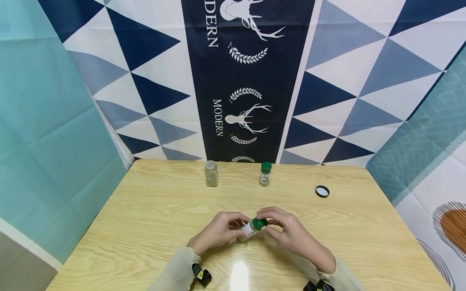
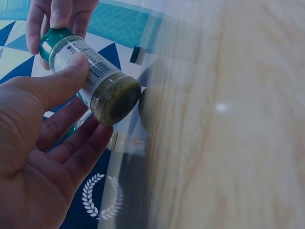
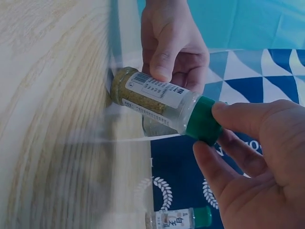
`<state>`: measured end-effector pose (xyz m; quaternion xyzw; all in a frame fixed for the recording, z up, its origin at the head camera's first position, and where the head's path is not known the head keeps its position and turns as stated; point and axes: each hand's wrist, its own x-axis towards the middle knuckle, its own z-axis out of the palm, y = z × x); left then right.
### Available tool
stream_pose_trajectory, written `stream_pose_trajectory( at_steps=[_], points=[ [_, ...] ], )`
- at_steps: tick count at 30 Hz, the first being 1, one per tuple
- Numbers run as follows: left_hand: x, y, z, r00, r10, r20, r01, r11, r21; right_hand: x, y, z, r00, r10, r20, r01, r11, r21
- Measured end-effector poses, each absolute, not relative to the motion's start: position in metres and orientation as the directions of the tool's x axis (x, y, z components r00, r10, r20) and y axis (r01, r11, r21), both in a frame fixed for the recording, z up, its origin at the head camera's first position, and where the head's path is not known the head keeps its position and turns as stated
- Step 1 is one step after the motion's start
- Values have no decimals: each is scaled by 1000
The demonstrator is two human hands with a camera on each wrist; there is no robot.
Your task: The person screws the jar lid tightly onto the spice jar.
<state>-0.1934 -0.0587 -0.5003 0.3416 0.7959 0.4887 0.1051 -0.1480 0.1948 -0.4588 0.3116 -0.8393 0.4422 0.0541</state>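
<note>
Between both hands a glass spice jar [image 1: 249,229] with a green cap [image 1: 259,223] is held tilted just above the table. My left hand [image 1: 223,231] grips the jar's labelled body between thumb and fingers. On the green cap, my right hand [image 1: 285,232] pinches with thumb and fingertips. Greenish-brown ground spice fills part of the jar [image 3: 152,98], gathered toward its base in the right wrist view. The cap sits on the jar's mouth; whether it is loose or tight I cannot tell.
At the table's back stand a clear jar with a greyish lid [image 1: 211,173] and a second green-capped spice jar [image 1: 265,173]. A black-rimmed round disc [image 1: 322,191] lies back right. The wooden table [image 1: 153,210] meets patterned cloth [image 1: 247,89] behind.
</note>
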Motion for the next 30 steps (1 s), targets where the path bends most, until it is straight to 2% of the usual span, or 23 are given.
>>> stream_pose_trajectory(
  at_steps=[12,18,24,30],
  points=[
    [-194,-61,-499,-763,633,133,390,285,876,-148,190,-464,-844,-409,347,-496,348,-795],
    [-194,-61,-497,-782,610,129,362,276,890,-150,188,-467,-891,-357,282,-403,332,-853],
    [-196,-59,-498,-802,584,128,328,251,911,-153,185,-474,-910,-350,222,-333,298,-894],
    [-195,-58,-501,-810,567,149,333,235,913,-158,179,-480,-932,-344,113,-203,238,-950]
  ],
)
